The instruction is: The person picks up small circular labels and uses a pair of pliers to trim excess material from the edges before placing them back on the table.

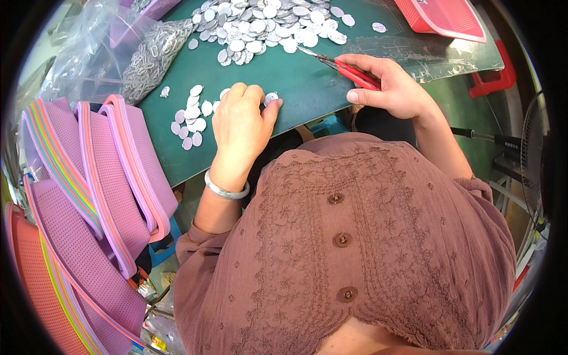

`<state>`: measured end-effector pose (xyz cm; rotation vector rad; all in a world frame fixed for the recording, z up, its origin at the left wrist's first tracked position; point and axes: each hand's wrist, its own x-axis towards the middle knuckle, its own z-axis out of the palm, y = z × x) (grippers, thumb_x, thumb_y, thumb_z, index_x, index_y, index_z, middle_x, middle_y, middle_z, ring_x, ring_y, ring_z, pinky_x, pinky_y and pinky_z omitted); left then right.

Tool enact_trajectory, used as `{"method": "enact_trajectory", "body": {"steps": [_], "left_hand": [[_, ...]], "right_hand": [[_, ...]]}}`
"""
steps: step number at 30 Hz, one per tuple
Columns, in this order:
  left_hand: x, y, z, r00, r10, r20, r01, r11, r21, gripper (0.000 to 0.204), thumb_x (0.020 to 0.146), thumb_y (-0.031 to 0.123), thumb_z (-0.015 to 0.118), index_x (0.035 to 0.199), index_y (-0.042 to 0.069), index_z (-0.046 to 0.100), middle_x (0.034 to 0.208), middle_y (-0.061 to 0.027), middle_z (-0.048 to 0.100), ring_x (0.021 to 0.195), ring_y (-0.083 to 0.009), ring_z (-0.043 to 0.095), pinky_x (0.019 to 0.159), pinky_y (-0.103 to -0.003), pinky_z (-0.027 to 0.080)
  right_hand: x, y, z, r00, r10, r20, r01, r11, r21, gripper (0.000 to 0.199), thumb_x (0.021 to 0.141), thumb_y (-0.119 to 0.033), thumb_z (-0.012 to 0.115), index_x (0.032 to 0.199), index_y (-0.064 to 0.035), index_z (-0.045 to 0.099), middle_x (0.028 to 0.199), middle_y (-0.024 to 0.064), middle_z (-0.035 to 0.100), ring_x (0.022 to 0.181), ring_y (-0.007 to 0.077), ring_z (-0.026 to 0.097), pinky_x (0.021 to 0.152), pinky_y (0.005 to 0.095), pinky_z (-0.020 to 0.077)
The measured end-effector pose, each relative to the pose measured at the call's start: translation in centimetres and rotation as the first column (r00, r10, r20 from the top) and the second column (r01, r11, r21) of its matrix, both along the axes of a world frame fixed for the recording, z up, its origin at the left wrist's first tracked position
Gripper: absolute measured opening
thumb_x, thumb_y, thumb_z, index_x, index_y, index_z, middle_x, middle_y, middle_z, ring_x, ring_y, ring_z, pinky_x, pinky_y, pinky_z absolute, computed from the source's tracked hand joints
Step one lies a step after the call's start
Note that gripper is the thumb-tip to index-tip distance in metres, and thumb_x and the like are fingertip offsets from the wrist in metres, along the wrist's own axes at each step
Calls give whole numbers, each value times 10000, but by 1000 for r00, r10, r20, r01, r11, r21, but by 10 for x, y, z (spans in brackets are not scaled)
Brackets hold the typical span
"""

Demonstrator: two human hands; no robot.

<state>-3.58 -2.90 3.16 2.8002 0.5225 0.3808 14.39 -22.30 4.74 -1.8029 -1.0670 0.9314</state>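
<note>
At the near edge of the green table (313,83), my left hand (238,121) pinches a small oval metal tag (270,97) between thumb and bent index finger. A silvery bangle (226,188) circles that wrist. My right hand (397,89) is closed around red-handled pliers (357,75), whose metal jaws point up and left toward a large heap of oval silvery tags (260,25). Left of my left hand lies a smaller loose group of similar tags (192,115). My left palm and the lower fingers' undersides are hidden.
A clear plastic bag of metal links (157,54) rests on the table's left side. Stacked purple and pink perforated baskets (112,177) stand left of the table. A red basket (444,18) sits at the far right corner. A fan (531,142) stands at the right.
</note>
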Motion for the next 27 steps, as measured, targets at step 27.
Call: {"method": "enact_trajectory", "body": {"steps": [27], "left_hand": [[-17, -17, -36, 925, 63, 375, -32, 995, -90, 104, 685, 90, 735, 676, 88, 631, 571, -9, 463, 491, -168, 459, 449, -293, 375]], "right_hand": [[-2, 2, 1, 991, -37, -125, 31, 998, -48, 657, 746, -211, 708, 1284, 51, 438, 1053, 53, 552, 939, 114, 501, 862, 254, 406]]}}
